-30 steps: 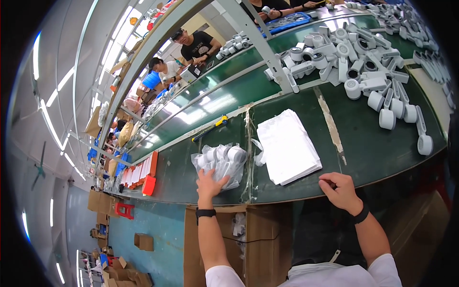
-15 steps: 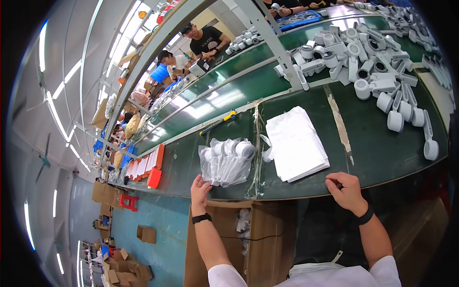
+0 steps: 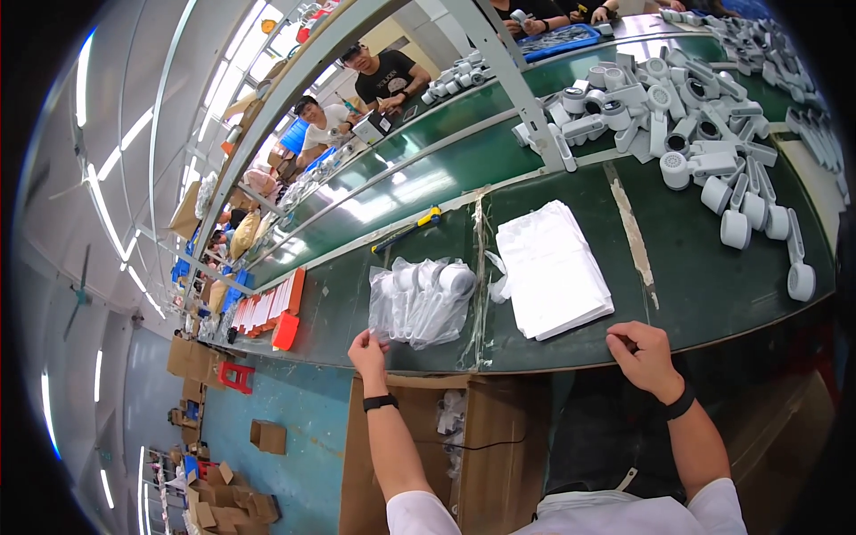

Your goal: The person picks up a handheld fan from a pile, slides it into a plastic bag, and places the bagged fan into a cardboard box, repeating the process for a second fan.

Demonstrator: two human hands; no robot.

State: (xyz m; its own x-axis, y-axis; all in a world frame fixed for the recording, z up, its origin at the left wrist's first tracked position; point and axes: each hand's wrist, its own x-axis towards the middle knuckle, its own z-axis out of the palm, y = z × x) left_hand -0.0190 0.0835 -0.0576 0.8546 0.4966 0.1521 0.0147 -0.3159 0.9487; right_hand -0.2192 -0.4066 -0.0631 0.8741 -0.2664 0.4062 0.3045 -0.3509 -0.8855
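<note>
A clear plastic bag (image 3: 419,308) lies on the green worktable, holding several pale pieces with round heads and handles, like hand showers. At its near left corner is my left hand (image 3: 367,354), fingers drawn together in a pinch that appears to hold the bag's edge. To the right lies a stack of flat white sheets or bags (image 3: 555,267). My right hand (image 3: 646,359) rests at the table's front edge beside the stack's near corner. Its fingers are curled in, and nothing shows in them.
A heap of loose grey-white hand showers (image 3: 682,111) covers the far right. A yellow-and-black cutter knife (image 3: 406,230) lies behind the bag. Orange-red boxes (image 3: 267,308) stand left. An upright metal post (image 3: 526,98) rises behind; co-workers sit beyond. Below is an open carton (image 3: 499,437).
My left hand has drawn slightly back toward me, and its outstretched fingers have closed together at the bag's corner. The right hand and bag have hardly moved.
</note>
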